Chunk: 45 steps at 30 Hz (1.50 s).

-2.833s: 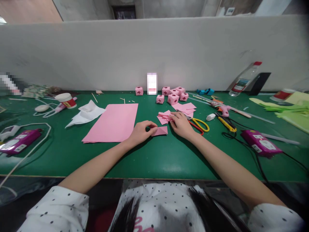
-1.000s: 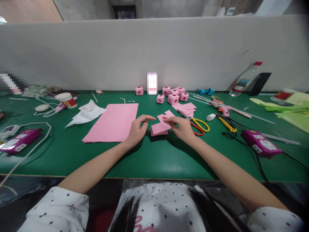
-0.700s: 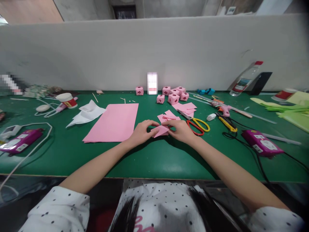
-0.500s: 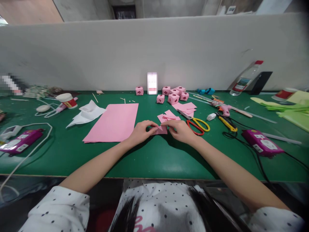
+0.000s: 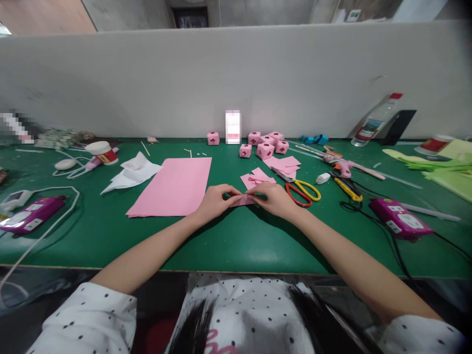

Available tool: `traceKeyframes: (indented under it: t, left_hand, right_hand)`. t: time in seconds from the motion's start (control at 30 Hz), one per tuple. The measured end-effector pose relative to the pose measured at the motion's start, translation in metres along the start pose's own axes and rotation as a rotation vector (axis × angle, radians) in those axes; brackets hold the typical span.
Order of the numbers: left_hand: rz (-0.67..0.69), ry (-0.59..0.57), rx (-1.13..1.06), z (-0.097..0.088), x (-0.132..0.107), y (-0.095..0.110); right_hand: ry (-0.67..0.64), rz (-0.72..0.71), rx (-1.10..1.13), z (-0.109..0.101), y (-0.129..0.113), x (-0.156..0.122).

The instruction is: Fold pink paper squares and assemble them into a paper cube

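My left hand (image 5: 214, 200) and my right hand (image 5: 275, 198) meet over a small folded pink paper piece (image 5: 243, 200) on the green table (image 5: 236, 241). Both pinch it with curled fingertips and press it down against the mat. Just behind it lie more small pink paper pieces (image 5: 258, 178). A large pink sheet (image 5: 173, 188) lies flat to the left of my left hand. Red and yellow scissors (image 5: 301, 190) rest right beside my right hand.
Several finished pink paper cubes (image 5: 263, 144) stand near the back wall. A glue gun (image 5: 341, 166), a yellow cutter (image 5: 346, 189), a purple device (image 5: 400, 218) with cables and a bottle (image 5: 372, 123) are at the right. White paper (image 5: 132, 172), a cup (image 5: 101, 152) and another purple device (image 5: 31, 214) are at the left.
My right hand brought a pink piece from the pile to the folded piece. Both hands then closed in on it and lowered it flat onto the mat.
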<state>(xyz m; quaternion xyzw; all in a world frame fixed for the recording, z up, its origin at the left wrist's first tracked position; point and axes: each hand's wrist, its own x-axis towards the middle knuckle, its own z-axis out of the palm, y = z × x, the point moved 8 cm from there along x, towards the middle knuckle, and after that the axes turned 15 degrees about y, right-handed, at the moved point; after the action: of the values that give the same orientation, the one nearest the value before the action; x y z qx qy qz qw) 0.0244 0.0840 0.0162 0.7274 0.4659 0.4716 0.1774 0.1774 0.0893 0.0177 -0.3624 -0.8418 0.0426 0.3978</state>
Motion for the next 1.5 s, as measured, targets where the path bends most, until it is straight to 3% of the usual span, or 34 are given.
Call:
traceKeyframes:
  t: [0.23, 0.43, 0.5, 0.7, 0.97, 1.5]
  left_hand:
    - [0.080, -0.083, 0.098, 0.012, -0.003, -0.001]
    - [0.140, -0.101, 0.175, 0.015, -0.003, 0.000]
    - [0.123, -0.096, 0.170, 0.014, -0.002, 0.000]
    - [0.079, -0.047, 0.127, 0.007, -0.001, 0.001]
    - [0.049, -0.019, 0.109, 0.002, 0.001, 0.000]
    - [0.000, 0.015, 0.074, -0.001, 0.001, -0.003]
  right_hand:
    - [0.005, 0.026, 0.019, -0.002, -0.004, 0.001]
    - [0.327, 0.093, -0.103, -0.037, 0.022, 0.007]
    - [0.349, 0.120, -0.180, -0.042, 0.041, 0.007]
    - [0.226, 0.148, -0.195, -0.032, 0.079, 0.005]
    - [0.124, 0.185, -0.203, -0.018, 0.087, 0.004]
    - [0.124, 0.212, -0.202, -0.020, 0.083, 0.007]
